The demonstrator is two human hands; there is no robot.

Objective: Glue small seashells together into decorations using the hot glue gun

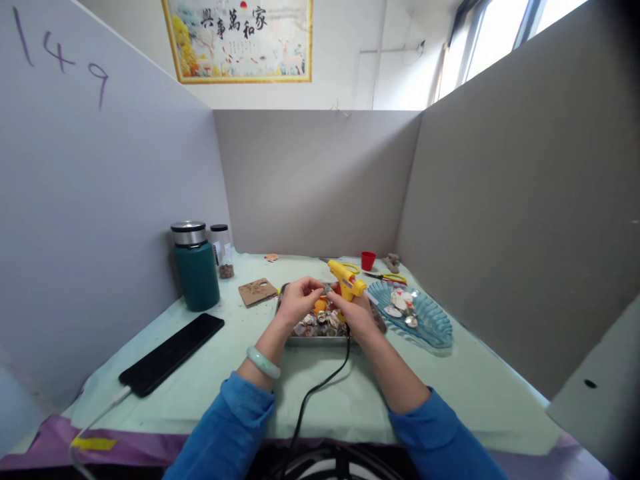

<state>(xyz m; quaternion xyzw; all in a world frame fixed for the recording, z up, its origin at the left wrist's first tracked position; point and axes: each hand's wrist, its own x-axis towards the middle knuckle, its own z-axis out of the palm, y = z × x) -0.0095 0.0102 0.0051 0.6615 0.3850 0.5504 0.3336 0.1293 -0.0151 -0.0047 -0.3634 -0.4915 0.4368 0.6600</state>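
Observation:
Wrapped around a yellow hot glue gun (345,279), my right hand (354,310) also brings its thumb and finger forward to a small greyish piece (326,291). My left hand (303,297) pinches that piece from the other side; it is too small to name. Both hands are over a metal tray (320,341) of small mixed pieces (323,323), some pale and patterned, one orange. From the glue gun a black cord (320,385) runs down toward me.
Left stand a green thermos (195,277), a clear jar (223,253) and a black phone (173,353) on a cable. A brown card (257,292) lies behind. On the right are a blue glass dish (435,320), scissors (393,277) and a red cup (368,260). Grey partitions (320,180) enclose the table.

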